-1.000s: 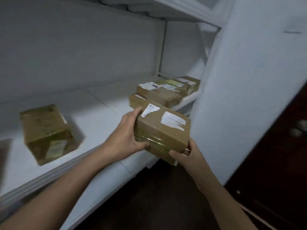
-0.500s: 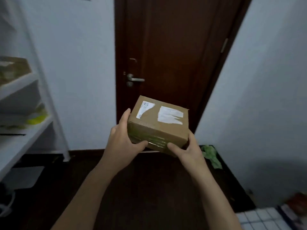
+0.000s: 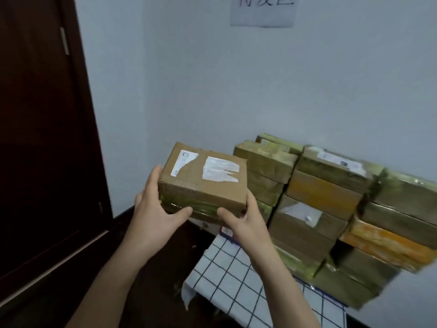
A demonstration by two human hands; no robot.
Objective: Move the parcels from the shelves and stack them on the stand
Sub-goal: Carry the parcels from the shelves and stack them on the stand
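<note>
Your left hand (image 3: 157, 215) and right hand (image 3: 247, 224) both grip one parcel (image 3: 205, 185). The left fingers (image 3: 152, 183) lie up its left end. The right fingers reach behind its right end, mostly hidden. Both thumbs press its near face. The parcel hangs in the air over the left edge of the stand (image 3: 227, 275), just left of the stack (image 3: 331, 200). The stack sits along the stand's back edge, about three columns wide; blur prevents counting its parcels. Your parcel carries two white labels. One door (image 3: 42, 138) stands left, and one sign (image 3: 262, 10) hangs above.

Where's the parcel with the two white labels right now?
The parcel is centre frame in the head view, held by the left hand and right hand, just left of the stacked parcels.
</note>
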